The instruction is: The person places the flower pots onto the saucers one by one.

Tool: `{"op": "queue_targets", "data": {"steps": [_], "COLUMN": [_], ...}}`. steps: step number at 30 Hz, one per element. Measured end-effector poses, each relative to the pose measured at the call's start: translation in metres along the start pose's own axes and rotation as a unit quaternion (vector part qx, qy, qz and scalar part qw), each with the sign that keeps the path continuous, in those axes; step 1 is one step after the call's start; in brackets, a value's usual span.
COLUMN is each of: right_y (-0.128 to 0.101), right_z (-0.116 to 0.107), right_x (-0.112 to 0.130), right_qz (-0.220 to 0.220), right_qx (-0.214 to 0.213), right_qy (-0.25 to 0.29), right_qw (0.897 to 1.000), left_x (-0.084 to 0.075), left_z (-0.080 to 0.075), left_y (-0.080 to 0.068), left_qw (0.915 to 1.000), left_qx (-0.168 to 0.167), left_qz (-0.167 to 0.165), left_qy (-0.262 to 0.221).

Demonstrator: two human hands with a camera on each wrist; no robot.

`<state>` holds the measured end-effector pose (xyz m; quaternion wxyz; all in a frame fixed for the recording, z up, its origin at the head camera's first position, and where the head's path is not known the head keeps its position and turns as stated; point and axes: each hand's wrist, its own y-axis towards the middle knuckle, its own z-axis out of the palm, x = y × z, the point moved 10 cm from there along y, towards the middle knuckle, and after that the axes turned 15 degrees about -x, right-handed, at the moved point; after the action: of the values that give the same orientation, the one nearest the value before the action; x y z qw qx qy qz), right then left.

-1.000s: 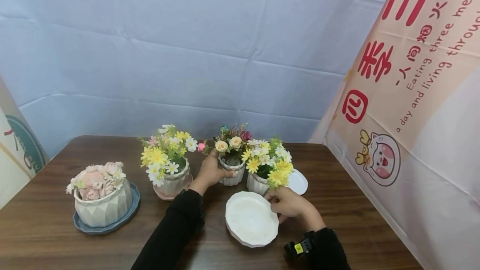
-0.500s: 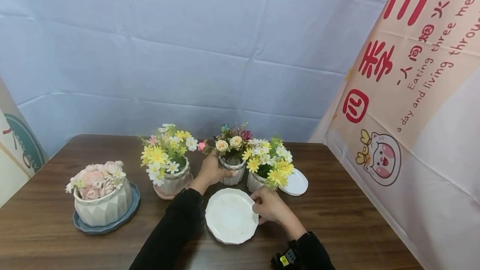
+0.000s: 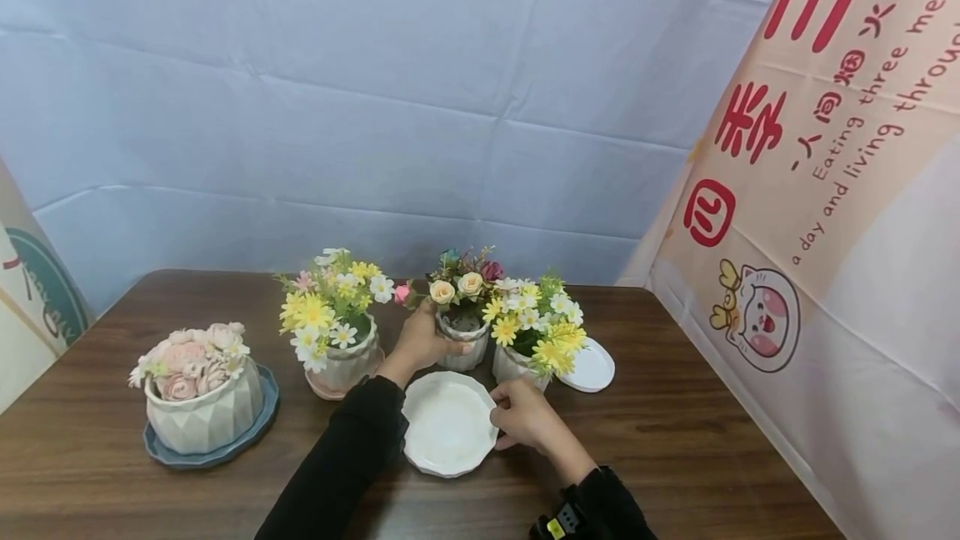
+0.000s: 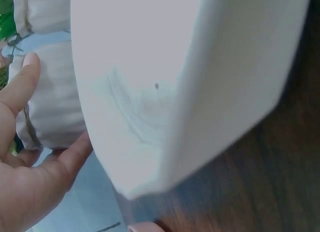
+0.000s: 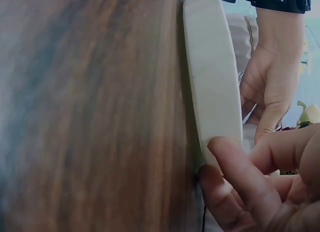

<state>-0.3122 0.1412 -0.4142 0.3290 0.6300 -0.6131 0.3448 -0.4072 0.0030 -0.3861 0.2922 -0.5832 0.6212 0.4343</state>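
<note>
In the head view my left hand holds the side of a small white flowerpot with cream and pink artificial roses. The left wrist view shows thumb and fingers around that pot. In front of it is a white many-sided saucer, flat side level, its rim pinched at the right by my right hand. In the right wrist view the saucer is seen edge-on, low over the table, with the thumb and fingers on its near end. Whether it touches the table I cannot tell.
A pot of yellow and white daisies stands right of the held pot, a small white saucer behind it. Another daisy pot sits on a pink saucer at left. Farther left, a wide pot of pale roses stands on a blue plate.
My right hand has moved left with the white saucer, bringing it in front of the rose pot and close to my left forearm. The left hand has stayed on the pot.
</note>
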Motion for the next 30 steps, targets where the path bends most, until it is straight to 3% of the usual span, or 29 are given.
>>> {"op": "queue_targets", "data": {"steps": [14, 30], "right_y": [0.0032, -0.0009], "right_z": [0.0013, -0.001], "right_x": [-0.0044, -0.0003], "right_qz": [0.037, 0.028], "right_qx": [-0.009, 0.006], "right_qy": [-0.004, 0.009], "right_qw": [0.999, 1.0], "left_x": [0.0002, 0.0014], "left_z": [-0.0006, -0.0003], "left_y": [-0.0003, -0.0005], "left_qw": [0.9999, 0.9996], "left_qx": [0.004, 0.016], "left_qz": [-0.009, -0.023], "left_qy": [-0.005, 0.008]}}
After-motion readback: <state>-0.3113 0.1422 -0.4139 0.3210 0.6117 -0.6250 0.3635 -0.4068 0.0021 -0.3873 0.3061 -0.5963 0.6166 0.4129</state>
